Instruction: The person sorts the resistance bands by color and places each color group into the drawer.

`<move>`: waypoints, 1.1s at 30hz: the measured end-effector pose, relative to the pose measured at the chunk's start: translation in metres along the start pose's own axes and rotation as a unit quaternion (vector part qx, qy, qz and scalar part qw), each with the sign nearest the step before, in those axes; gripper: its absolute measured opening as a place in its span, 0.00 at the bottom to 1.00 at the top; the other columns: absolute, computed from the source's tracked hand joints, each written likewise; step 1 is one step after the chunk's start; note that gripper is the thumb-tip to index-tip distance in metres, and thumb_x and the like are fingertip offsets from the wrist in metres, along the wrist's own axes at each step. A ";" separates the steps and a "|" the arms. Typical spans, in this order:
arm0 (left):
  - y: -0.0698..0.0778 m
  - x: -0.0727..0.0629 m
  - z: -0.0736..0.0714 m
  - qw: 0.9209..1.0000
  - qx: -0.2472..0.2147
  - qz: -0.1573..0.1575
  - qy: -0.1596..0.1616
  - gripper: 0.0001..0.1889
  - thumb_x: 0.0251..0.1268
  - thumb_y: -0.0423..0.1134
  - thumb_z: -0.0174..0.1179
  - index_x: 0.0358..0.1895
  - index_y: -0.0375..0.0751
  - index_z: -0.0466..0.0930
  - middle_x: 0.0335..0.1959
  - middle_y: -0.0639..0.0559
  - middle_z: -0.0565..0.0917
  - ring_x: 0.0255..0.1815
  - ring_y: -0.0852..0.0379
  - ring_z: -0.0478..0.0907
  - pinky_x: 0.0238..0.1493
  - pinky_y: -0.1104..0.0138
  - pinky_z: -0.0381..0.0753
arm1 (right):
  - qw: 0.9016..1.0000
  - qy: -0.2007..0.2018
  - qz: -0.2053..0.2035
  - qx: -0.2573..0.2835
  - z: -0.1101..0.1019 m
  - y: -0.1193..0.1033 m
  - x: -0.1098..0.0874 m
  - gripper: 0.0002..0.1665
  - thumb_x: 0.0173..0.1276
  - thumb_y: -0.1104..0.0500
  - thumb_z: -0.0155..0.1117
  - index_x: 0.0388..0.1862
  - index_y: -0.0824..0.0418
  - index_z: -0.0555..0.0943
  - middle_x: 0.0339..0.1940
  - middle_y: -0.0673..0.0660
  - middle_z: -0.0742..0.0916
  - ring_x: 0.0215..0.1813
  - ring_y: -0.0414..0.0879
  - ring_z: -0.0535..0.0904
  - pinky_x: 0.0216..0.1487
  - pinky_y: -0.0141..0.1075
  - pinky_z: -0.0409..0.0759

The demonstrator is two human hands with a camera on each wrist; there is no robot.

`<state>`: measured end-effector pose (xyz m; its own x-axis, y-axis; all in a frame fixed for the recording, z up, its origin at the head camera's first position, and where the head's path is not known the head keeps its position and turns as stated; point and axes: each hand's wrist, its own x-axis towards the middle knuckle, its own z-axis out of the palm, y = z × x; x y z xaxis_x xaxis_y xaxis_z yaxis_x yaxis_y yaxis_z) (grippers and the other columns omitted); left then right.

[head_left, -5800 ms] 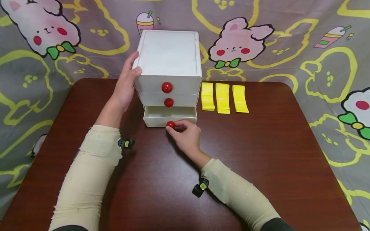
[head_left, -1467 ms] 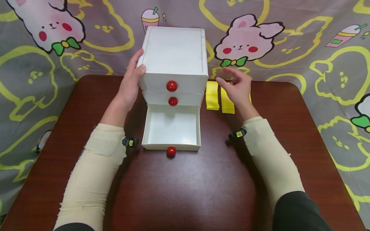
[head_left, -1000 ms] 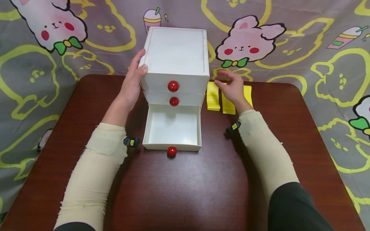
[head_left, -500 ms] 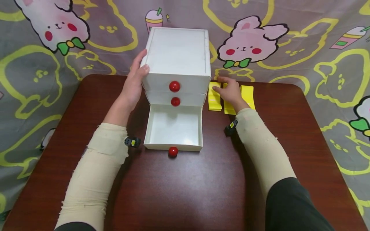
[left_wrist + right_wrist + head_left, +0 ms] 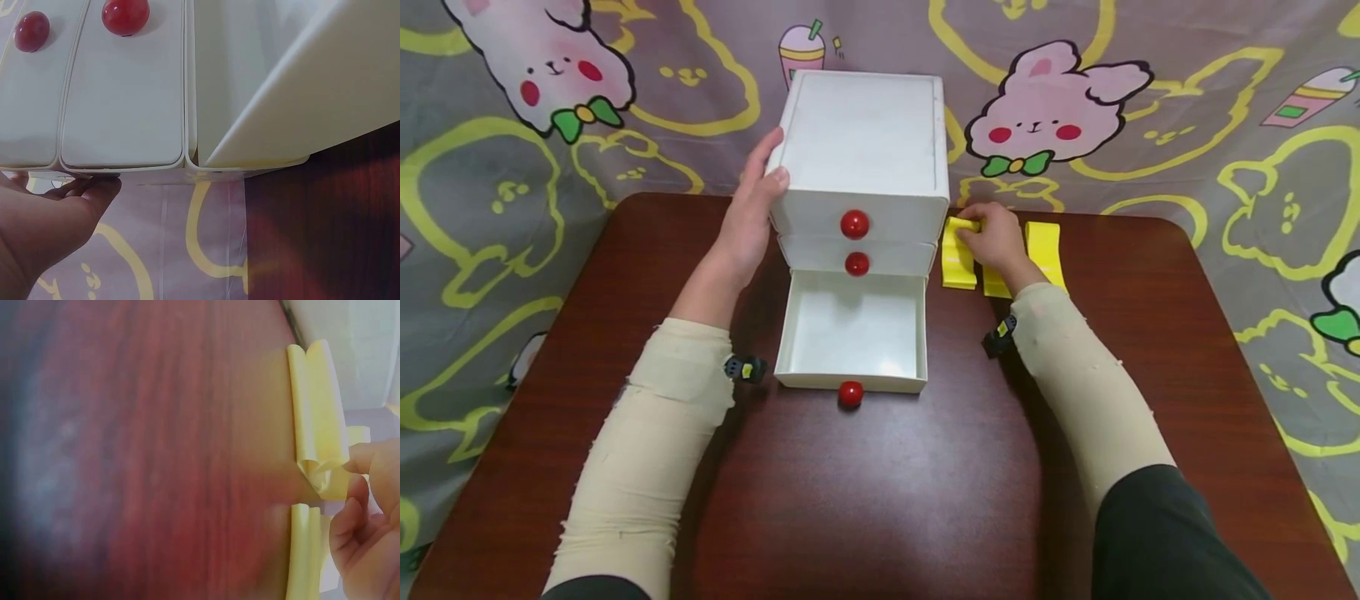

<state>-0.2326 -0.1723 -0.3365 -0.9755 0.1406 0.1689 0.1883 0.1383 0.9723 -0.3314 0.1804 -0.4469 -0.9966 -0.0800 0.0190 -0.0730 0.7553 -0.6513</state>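
Observation:
A white drawer unit [image 5: 865, 133] with red ball knobs stands at the back of the table; its bottom drawer [image 5: 853, 333] is pulled out, and no contents show in it. My left hand [image 5: 745, 217] lies along the unit's left side, thumb near the top front corner, fingers fairly straight; some fingers are hidden in the left wrist view. To the right of the unit, my right hand [image 5: 996, 237] pinches the far end of the leftmost yellow folded strip [image 5: 957, 262], which bends up there. Beneath that hand lies a second yellow strip [image 5: 996, 283], partly covered.
A third yellow strip [image 5: 1045, 250] lies to the right of the hand. Dark brown table [image 5: 887, 500] surface extends in front of the drawer. A patterned cloth [image 5: 880, 33] hangs right behind the unit.
Since the oldest frame, the bottom drawer has come farther out and my right hand has left its knob. It has moved to the yellow strips, lowered, and pinched the leftmost one.

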 end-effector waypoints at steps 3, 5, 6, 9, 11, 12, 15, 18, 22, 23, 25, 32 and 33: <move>0.000 0.000 0.001 1.000 0.002 0.000 0.002 0.33 0.72 0.54 0.42 0.80 0.63 0.48 0.78 0.58 0.50 0.75 0.56 0.47 0.71 0.50 0.48 | 1.000 0.006 0.006 0.008 -0.004 -0.002 -0.006 0.18 0.71 0.55 0.66 0.56 0.59 0.82 0.59 0.57 0.81 0.54 0.55 0.72 0.59 0.46 0.71; 0.000 0.000 0.001 1.000 0.001 0.001 0.002 0.33 0.72 0.54 0.42 0.80 0.63 0.48 0.78 0.58 0.50 0.75 0.56 0.47 0.71 0.51 0.47 | 1.000 0.012 0.004 0.014 -0.007 -0.003 -0.011 0.17 0.71 0.55 0.66 0.56 0.59 0.82 0.58 0.57 0.82 0.53 0.54 0.73 0.57 0.46 0.72; -0.001 0.000 0.002 1.000 0.001 0.002 0.002 0.33 0.72 0.54 0.42 0.80 0.63 0.48 0.78 0.58 0.50 0.75 0.56 0.47 0.71 0.51 0.47 | 1.000 0.016 0.003 0.016 -0.009 -0.004 -0.013 0.17 0.71 0.55 0.66 0.55 0.59 0.82 0.58 0.57 0.82 0.53 0.54 0.73 0.56 0.46 0.73; -0.001 0.000 0.002 1.000 -0.001 0.006 0.002 0.34 0.72 0.54 0.42 0.80 0.62 0.48 0.78 0.58 0.50 0.74 0.56 0.47 0.71 0.52 0.47 | 0.999 0.031 -0.005 0.021 -0.014 -0.005 -0.020 0.15 0.71 0.55 0.66 0.53 0.59 0.83 0.54 0.57 0.83 0.50 0.54 0.74 0.51 0.45 0.75; -0.001 0.000 0.003 1.000 -0.003 0.008 0.002 0.34 0.72 0.54 0.42 0.80 0.62 0.48 0.77 0.58 0.50 0.74 0.56 0.47 0.71 0.52 0.48 | 0.999 0.041 -0.011 0.022 -0.018 -0.007 -0.025 0.14 0.71 0.55 0.66 0.52 0.59 0.83 0.51 0.57 0.83 0.48 0.54 0.74 0.47 0.44 0.75; -0.001 0.001 0.003 1.000 -0.003 0.008 0.003 0.34 0.72 0.54 0.42 0.80 0.62 0.49 0.77 0.58 0.50 0.74 0.56 0.48 0.71 0.52 0.48 | 0.999 0.046 -0.015 0.023 -0.019 -0.008 -0.028 0.14 0.71 0.55 0.66 0.51 0.60 0.83 0.50 0.57 0.84 0.47 0.54 0.74 0.45 0.44 0.75; -0.001 0.000 0.003 1.000 -0.006 0.009 0.005 0.34 0.72 0.53 0.42 0.80 0.62 0.48 0.77 0.58 0.51 0.74 0.57 0.48 0.70 0.53 0.48 | 0.997 0.061 -0.025 0.026 -0.024 -0.010 -0.037 0.14 0.70 0.54 0.67 0.49 0.60 0.84 0.47 0.56 0.84 0.42 0.53 0.74 0.41 0.42 0.73; 0.000 0.000 0.003 1.000 -0.006 0.009 0.005 0.33 0.72 0.53 0.42 0.80 0.62 0.48 0.77 0.58 0.51 0.74 0.57 0.48 0.71 0.53 0.48 | 0.995 0.081 -0.034 0.037 -0.029 -0.013 -0.046 0.13 0.70 0.54 0.68 0.47 0.60 0.85 0.43 0.55 0.85 0.36 0.52 0.73 0.36 0.40 0.73; 0.000 0.000 0.003 1.000 -0.007 0.007 0.005 0.33 0.72 0.54 0.41 0.80 0.63 0.48 0.77 0.58 0.51 0.74 0.57 0.48 0.71 0.53 0.48 | 0.992 0.103 -0.048 0.059 -0.037 -0.018 -0.060 0.12 0.68 0.54 0.69 0.45 0.60 0.86 0.40 0.54 0.86 0.32 0.52 0.73 0.32 0.37 0.73; 0.000 0.000 0.003 1.000 -0.008 0.007 0.005 0.33 0.72 0.54 0.41 0.80 0.63 0.48 0.77 0.58 0.51 0.74 0.57 0.48 0.71 0.53 0.48 | 0.991 0.107 -0.052 0.064 -0.039 -0.020 -0.064 0.12 0.68 0.54 0.70 0.45 0.60 0.86 0.40 0.54 0.86 0.32 0.52 0.73 0.31 0.37 0.73; 0.000 0.000 0.003 1.000 -0.010 0.007 0.006 0.33 0.72 0.53 0.41 0.80 0.63 0.48 0.77 0.58 0.50 0.74 0.57 0.48 0.70 0.53 0.48 | 0.989 0.113 -0.063 0.075 -0.044 -0.023 -0.072 0.13 0.68 0.53 0.70 0.45 0.60 0.87 0.39 0.54 0.86 0.32 0.52 0.73 0.31 0.36 0.73; -0.001 0.000 0.003 1.000 -0.004 0.004 0.004 0.33 0.72 0.54 0.42 0.80 0.64 0.48 0.77 0.58 0.50 0.74 0.57 0.48 0.70 0.52 0.48 | 0.981 0.141 -0.082 0.101 -0.059 -0.035 -0.104 0.13 0.66 0.54 0.72 0.43 0.61 0.88 0.38 0.54 0.87 0.33 0.47 0.77 0.34 0.29 0.77; -0.001 0.000 0.003 1.000 -0.005 0.003 0.005 0.33 0.72 0.54 0.42 0.80 0.64 0.48 0.77 0.58 0.50 0.74 0.57 0.48 0.70 0.52 0.49 | 0.980 0.147 -0.087 0.101 -0.061 -0.039 -0.110 0.13 0.66 0.54 0.72 0.43 0.61 0.88 0.38 0.54 0.87 0.31 0.47 0.78 0.33 0.29 0.77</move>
<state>-0.2322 -0.1695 -0.3377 -0.9755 0.1317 0.1764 0.1932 0.1286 0.9727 -0.2214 0.1998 -0.3772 -0.9398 0.0169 0.3412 -0.2632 0.6009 -0.7547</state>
